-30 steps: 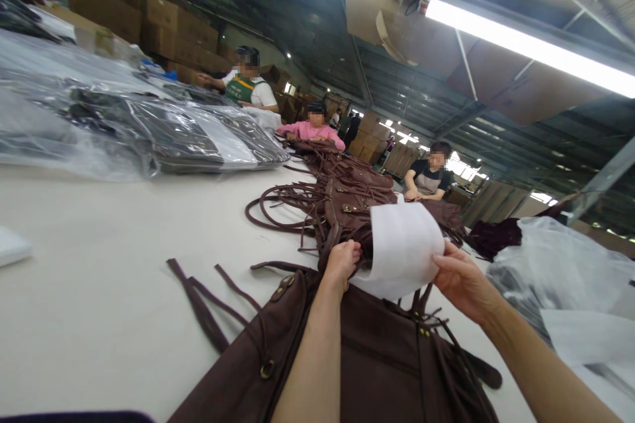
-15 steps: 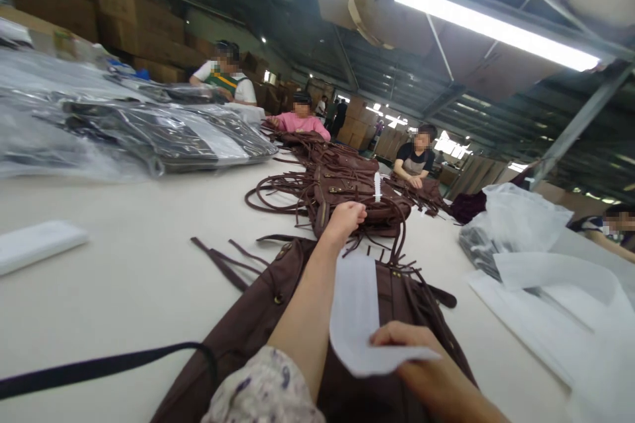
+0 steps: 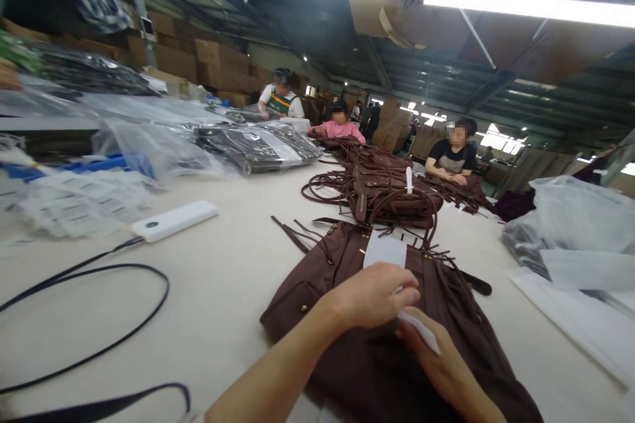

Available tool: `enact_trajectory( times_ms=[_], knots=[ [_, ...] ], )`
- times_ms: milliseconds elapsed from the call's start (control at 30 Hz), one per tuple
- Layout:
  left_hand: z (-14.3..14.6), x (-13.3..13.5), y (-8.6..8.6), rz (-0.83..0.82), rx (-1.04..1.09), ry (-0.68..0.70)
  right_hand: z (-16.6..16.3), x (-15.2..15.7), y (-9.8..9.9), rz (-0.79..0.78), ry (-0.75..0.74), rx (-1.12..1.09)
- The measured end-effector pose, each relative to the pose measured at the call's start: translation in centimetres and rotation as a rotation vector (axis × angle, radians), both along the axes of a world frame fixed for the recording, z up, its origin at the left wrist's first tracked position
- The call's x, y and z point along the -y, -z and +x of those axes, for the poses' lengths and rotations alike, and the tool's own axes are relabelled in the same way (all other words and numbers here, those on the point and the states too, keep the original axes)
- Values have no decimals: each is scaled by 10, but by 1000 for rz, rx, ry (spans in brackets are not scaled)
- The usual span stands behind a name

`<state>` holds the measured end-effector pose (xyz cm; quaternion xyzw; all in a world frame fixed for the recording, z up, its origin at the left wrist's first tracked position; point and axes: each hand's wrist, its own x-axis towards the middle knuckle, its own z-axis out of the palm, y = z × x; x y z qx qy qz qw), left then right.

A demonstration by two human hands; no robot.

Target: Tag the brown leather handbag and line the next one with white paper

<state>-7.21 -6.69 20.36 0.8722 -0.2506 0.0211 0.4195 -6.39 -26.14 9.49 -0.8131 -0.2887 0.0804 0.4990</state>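
Head view: a pale table (image 3: 223, 317) spreads beneath the fingers, as seen from where I stand. A dark brown bag (image 3: 367, 350) lies flat on it, directly under the fingers. Beyond the fingertips, a pile of brown bags (image 3: 391, 192). White strip (image 3: 385, 250): runs from the bag's top edge to beneath the left fingers. Left hand (image 3: 372, 294): fingers bent over the strip; grip cannot be told. Right hand (image 3: 436, 357), just beside: thumb and fingers pinching the strip's end. Well left of the fingers, a white power bank (image 3: 181, 220).
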Motion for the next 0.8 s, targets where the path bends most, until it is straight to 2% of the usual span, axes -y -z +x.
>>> enact_trajectory(
  times_ms=[100,267,367,500,600,800],
  knots=[
    [-21,-19,20,40,-37,23,1,5,3,10,12,81],
    [-28,-62,46,66,-125,163,2,12,16,-10,98,150],
    [-25,-73,70,87,-23,201,-4,8,19,-146,110,187],
    [-23,-68,100,95,173,171,-18,0,16,-436,54,243],
    [-24,-65,108,101,231,185,-25,-3,11,-581,23,306],
    [-25,-66,110,167,207,184,-34,-7,7,-770,20,409]
  ],
)
